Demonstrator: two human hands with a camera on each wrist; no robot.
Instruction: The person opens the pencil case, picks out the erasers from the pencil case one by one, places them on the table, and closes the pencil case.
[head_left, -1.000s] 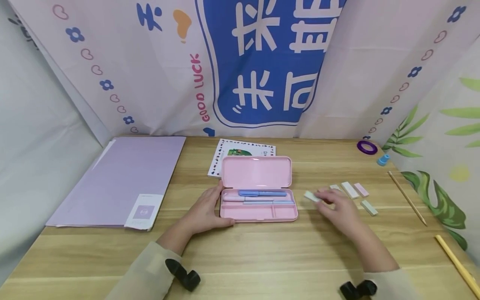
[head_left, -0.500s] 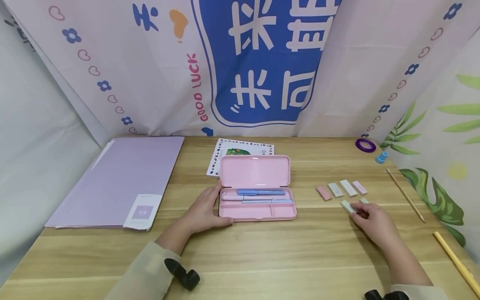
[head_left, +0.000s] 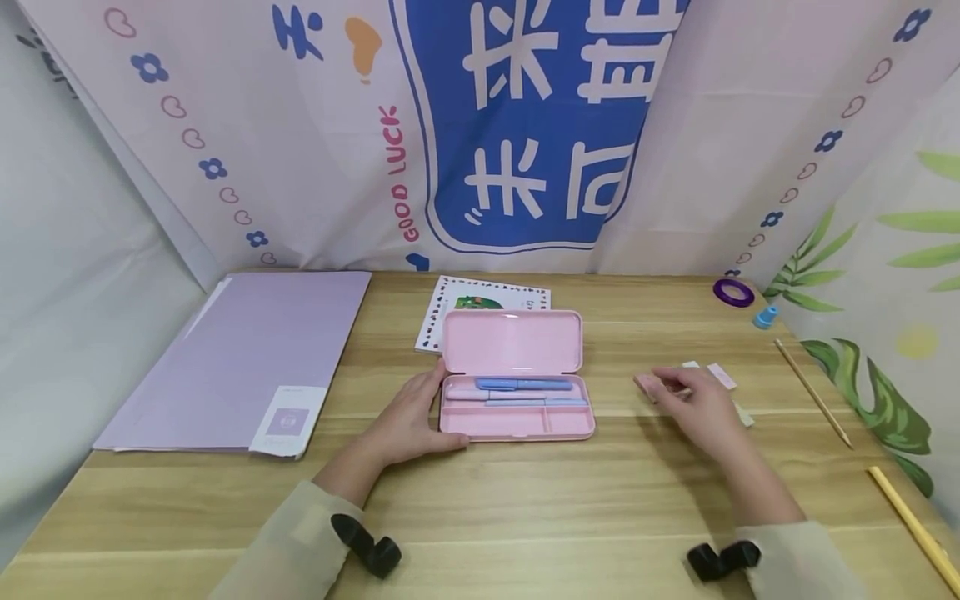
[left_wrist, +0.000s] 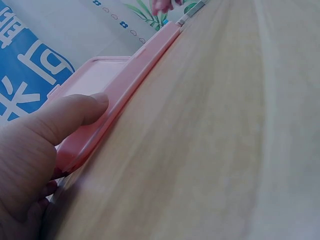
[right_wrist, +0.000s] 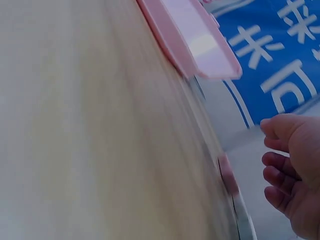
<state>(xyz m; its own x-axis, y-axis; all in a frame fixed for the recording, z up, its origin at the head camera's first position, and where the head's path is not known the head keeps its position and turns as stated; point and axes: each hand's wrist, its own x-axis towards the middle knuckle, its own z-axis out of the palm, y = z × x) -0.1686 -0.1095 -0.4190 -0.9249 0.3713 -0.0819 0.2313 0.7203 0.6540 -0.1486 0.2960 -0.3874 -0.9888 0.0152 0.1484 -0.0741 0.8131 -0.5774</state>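
An open pink pencil case [head_left: 495, 425] lies mid-table, with several blue and pale pens [head_left: 522, 385] in its rear compartment. At its left end my left hand [head_left: 408, 421] holds the case, its thumb [left_wrist: 85, 110] along the front edge. My right hand [head_left: 697, 408] is over a row of small erasers at the right, nearest a reddish eraser [head_left: 645, 387]. In the right wrist view the right hand [right_wrist: 297, 170] is raised above the table with loosely curled fingers and nothing visible in them. A pink eraser [head_left: 722, 375] shows behind it; other pale erasers are partly hidden.
A lilac folder [head_left: 255, 350] lies at the left and a booklet [head_left: 431, 325] behind the case. Along the right edge are a purple ring [head_left: 733, 292], a small blue object [head_left: 766, 317], a pencil [head_left: 813, 392] and a yellow stick [head_left: 911, 521].
My right hand carried a pale green eraser rightward and set it by the others, then came back left without it, over the reddish eraser. The left hand stayed on the case.
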